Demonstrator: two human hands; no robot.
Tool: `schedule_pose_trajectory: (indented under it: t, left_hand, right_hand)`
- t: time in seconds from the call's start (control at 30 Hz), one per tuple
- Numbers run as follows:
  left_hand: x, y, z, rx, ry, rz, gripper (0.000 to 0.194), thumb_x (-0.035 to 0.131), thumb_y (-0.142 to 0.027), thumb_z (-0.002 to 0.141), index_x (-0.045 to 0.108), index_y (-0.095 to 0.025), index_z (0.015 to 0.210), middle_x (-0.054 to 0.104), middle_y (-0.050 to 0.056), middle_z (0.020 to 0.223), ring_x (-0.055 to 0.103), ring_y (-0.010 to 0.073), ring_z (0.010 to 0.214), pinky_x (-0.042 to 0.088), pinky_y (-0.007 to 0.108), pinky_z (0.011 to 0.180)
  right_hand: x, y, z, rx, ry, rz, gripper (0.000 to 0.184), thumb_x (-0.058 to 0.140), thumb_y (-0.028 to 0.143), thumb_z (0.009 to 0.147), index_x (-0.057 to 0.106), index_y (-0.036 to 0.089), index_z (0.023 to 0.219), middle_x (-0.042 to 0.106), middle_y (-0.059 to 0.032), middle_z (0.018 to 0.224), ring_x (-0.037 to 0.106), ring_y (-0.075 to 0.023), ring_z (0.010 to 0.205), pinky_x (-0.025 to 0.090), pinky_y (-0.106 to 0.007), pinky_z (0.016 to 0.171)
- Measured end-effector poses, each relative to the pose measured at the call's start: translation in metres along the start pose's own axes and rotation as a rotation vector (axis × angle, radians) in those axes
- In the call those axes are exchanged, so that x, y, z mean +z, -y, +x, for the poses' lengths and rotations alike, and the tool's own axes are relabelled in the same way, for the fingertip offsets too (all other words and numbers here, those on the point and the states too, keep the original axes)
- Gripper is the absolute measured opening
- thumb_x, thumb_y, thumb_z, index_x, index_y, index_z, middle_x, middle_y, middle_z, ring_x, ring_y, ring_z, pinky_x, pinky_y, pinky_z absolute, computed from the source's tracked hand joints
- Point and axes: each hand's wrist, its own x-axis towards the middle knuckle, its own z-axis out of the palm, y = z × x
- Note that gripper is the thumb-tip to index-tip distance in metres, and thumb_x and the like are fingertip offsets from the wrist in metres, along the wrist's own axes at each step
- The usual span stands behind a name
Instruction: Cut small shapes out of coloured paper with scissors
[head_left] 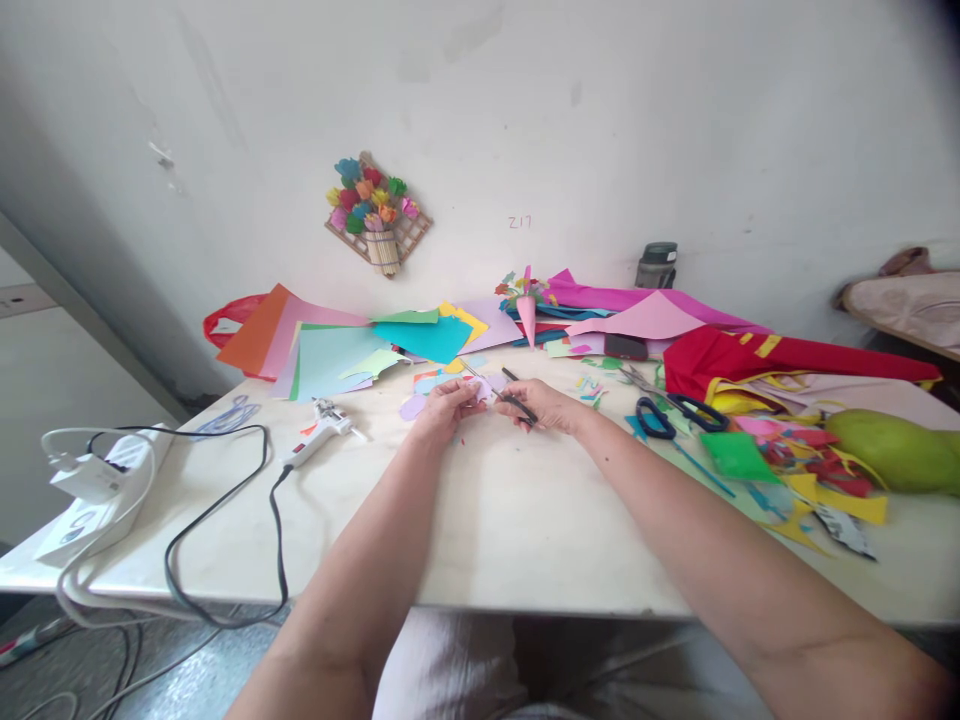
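My right hand is closed round the black handles of a small pair of scissors, whose blades point up and left. Pinched in the fingers of my left hand is a small piece of pale purple paper, close to the scissor blades. Whether the blades touch the paper I cannot tell. Cut paper shapes in orange, blue and purple lie just behind my left hand. Small green and blue paper scraps are scattered beyond my right hand.
To the left lie a glue gun with a black cord and a power strip. Coloured sheets line the back, beside a paper flower cone. Larger scissors, a phone, scraps and a green fruit occupy the right.
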Motion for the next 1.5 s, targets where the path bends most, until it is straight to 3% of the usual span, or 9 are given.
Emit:
schedule_pose_trajectory:
  t: [0.2, 0.3, 0.43, 0.57, 0.7, 0.93, 1.2, 1.5]
  left_hand:
    - [0.001, 0.000, 0.000, 0.002, -0.009, 0.002, 0.027, 0.079, -0.030, 0.055, 0.060, -0.013, 0.065, 0.059, 0.000, 0.059, 0.059, 0.0131, 0.057, 0.050, 0.032, 0.069]
    - [0.002, 0.000, -0.001, 0.001, 0.017, 0.020, 0.027, 0.079, -0.029, 0.055, 0.059, -0.014, 0.066, 0.060, 0.000, 0.061, 0.059, 0.0119, 0.056, 0.050, 0.030, 0.066]
    - [0.005, -0.001, -0.002, -0.011, 0.049, 0.043, 0.027, 0.079, -0.026, 0.054, 0.057, -0.014, 0.064, 0.057, -0.002, 0.057, 0.056, 0.0100, 0.053, 0.050, 0.028, 0.064]
    - [0.008, -0.001, -0.003, -0.038, 0.092, 0.091, 0.026, 0.079, -0.025, 0.053, 0.057, -0.014, 0.063, 0.055, -0.003, 0.053, 0.051, 0.0083, 0.048, 0.050, 0.029, 0.063]
    - [0.010, 0.000, -0.003, -0.067, 0.163, 0.183, 0.024, 0.078, -0.025, 0.054, 0.058, -0.013, 0.063, 0.055, -0.003, 0.052, 0.049, 0.0075, 0.047, 0.050, 0.029, 0.062]
    - [0.017, -0.002, -0.005, -0.122, 0.168, 0.256, 0.026, 0.078, -0.026, 0.051, 0.059, -0.013, 0.063, 0.062, 0.001, 0.062, 0.056, 0.0111, 0.056, 0.049, 0.029, 0.061]
    - [0.013, -0.001, -0.001, -0.038, 0.035, 0.168, 0.026, 0.078, -0.028, 0.052, 0.059, -0.014, 0.063, 0.059, -0.001, 0.062, 0.055, 0.0109, 0.059, 0.047, 0.024, 0.057]
    - [0.012, -0.001, -0.003, 0.008, 0.046, 0.179, 0.034, 0.076, -0.038, 0.057, 0.054, -0.016, 0.070, 0.060, -0.001, 0.061, 0.055, 0.0101, 0.048, 0.046, 0.025, 0.053]
  right_hand:
    - [0.000, 0.002, 0.000, 0.006, -0.115, 0.031, 0.023, 0.068, 0.031, 0.070, 0.056, 0.013, 0.079, 0.051, 0.0042, 0.047, 0.044, -0.0057, 0.033, 0.025, -0.016, 0.028]
    - [-0.007, -0.001, 0.001, -0.021, -0.240, 0.084, 0.026, 0.069, 0.028, 0.068, 0.056, 0.014, 0.086, 0.057, 0.0021, 0.054, 0.048, -0.0061, 0.038, 0.026, -0.015, 0.031]
    - [-0.013, -0.007, 0.005, -0.085, -0.309, 0.177, 0.032, 0.070, 0.025, 0.064, 0.055, 0.015, 0.091, 0.064, -0.0015, 0.066, 0.055, -0.0086, 0.048, 0.030, -0.015, 0.035]
    - [-0.009, -0.005, 0.006, -0.141, -0.313, 0.234, 0.034, 0.070, 0.021, 0.059, 0.055, 0.015, 0.089, 0.059, 0.0023, 0.058, 0.054, -0.0088, 0.049, 0.033, -0.016, 0.039]
    - [-0.004, 0.000, 0.006, -0.200, -0.308, 0.285, 0.036, 0.068, 0.016, 0.054, 0.055, 0.015, 0.088, 0.058, 0.0040, 0.061, 0.054, -0.0087, 0.054, 0.043, -0.021, 0.053]
    - [-0.002, -0.003, 0.012, -0.254, -0.294, 0.222, 0.037, 0.064, 0.014, 0.049, 0.057, 0.014, 0.085, 0.056, 0.0056, 0.060, 0.050, -0.0089, 0.054, 0.040, -0.022, 0.054]
    - [0.003, -0.004, 0.015, -0.153, -0.426, 0.346, 0.032, 0.062, 0.013, 0.052, 0.055, 0.016, 0.083, 0.053, 0.0067, 0.054, 0.049, -0.0080, 0.049, 0.042, -0.021, 0.050]
    - [0.009, 0.006, 0.004, -0.063, -0.370, 0.324, 0.033, 0.066, 0.013, 0.054, 0.054, 0.016, 0.084, 0.052, 0.0073, 0.054, 0.048, -0.0064, 0.046, 0.039, -0.019, 0.046]
